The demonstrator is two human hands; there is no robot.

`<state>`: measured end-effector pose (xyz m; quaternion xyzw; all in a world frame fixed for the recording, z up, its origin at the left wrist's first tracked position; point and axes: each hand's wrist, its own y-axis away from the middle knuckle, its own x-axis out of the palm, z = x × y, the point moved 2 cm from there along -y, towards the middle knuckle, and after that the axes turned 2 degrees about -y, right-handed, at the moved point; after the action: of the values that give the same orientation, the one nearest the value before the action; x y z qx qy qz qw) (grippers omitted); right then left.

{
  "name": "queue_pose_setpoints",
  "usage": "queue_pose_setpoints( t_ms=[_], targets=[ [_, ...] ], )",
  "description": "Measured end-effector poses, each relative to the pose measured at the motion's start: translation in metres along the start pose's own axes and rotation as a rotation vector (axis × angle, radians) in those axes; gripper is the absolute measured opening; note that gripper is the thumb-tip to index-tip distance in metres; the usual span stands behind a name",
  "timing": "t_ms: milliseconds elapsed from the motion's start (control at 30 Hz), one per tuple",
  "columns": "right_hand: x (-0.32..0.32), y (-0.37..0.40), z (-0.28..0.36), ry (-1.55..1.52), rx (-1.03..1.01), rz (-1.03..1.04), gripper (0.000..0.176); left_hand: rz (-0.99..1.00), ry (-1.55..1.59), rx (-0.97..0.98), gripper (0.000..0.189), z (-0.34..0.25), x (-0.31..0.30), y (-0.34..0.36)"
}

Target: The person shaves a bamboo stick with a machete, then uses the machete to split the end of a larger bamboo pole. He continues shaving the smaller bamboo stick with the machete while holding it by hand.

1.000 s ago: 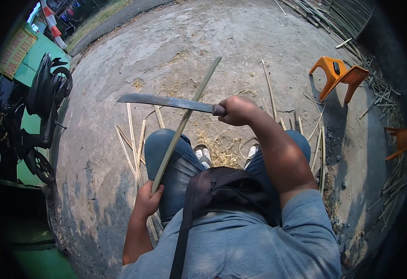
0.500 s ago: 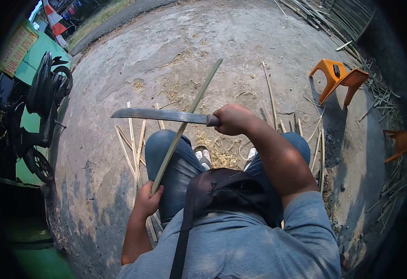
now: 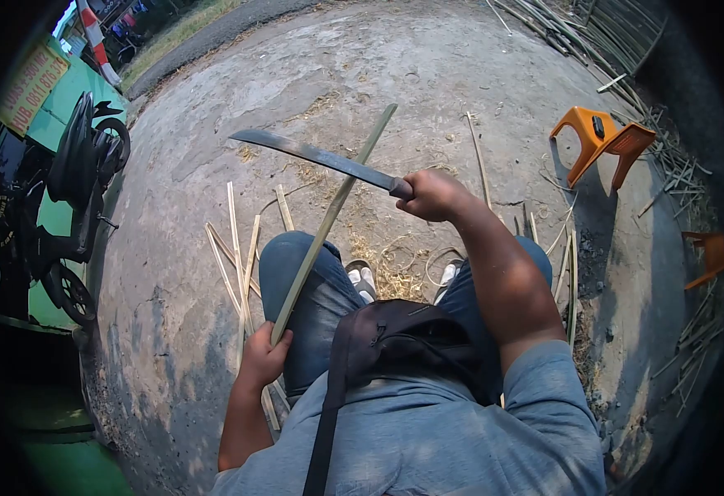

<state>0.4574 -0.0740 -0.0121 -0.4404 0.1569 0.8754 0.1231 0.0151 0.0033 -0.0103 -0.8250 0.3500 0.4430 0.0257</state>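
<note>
My left hand (image 3: 264, 355) is closed round the lower end of a long, greenish bamboo strip (image 3: 319, 240), which slants up and away to the right over my left knee. In my right hand (image 3: 435, 196) is the handle of a machete (image 3: 321, 155). Its long, slightly curved blade points left and crosses the strip in its upper part; the blade appears to touch the strip there. Several pale bamboo strips (image 3: 234, 236) lean or lie beside my left leg, and more strips (image 3: 573, 273) lie beyond my right knee.
A black bag (image 3: 403, 339) rests on my lap. Shavings (image 3: 399, 277) litter the ground between my feet. An orange plastic stool (image 3: 587, 136) stands to the right, near heaps of bamboo (image 3: 684, 186). A motorcycle (image 3: 77, 190) is parked at the left by a green wall.
My right hand has moved slightly away and to the right, carrying the machete farther up the strip. The blade's tip now angles farther forward. My left hand and the strip stay nearly still.
</note>
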Motion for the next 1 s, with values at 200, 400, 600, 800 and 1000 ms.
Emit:
queue_pose_setpoints(
  t_ms=[200, 400, 600, 800, 1000],
  targets=[
    [0.003, 0.003, 0.015, -0.016, 0.001, 0.088, 0.027, 0.004, 0.030, 0.001, 0.029, -0.002, 0.000, 0.001],
    [0.007, 0.007, 0.029, 0.091, -0.032, 0.154, 0.029, -0.002, 0.019, 0.028, 0.028, -0.004, 0.000, 0.000],
    [0.009, 0.004, 0.020, 0.076, -0.086, 0.108, 0.028, 0.001, 0.020, 0.034, 0.028, 0.000, 0.001, -0.001],
    [-0.003, 0.007, 0.015, 0.072, -0.007, 0.079, 0.029, -0.018, 0.004, 0.027, 0.030, 0.000, 0.002, 0.001],
    [0.002, 0.009, 0.023, 0.078, -0.005, 0.082, 0.029, -0.009, 0.001, 0.015, 0.030, 0.005, 0.003, -0.002]
  ],
)
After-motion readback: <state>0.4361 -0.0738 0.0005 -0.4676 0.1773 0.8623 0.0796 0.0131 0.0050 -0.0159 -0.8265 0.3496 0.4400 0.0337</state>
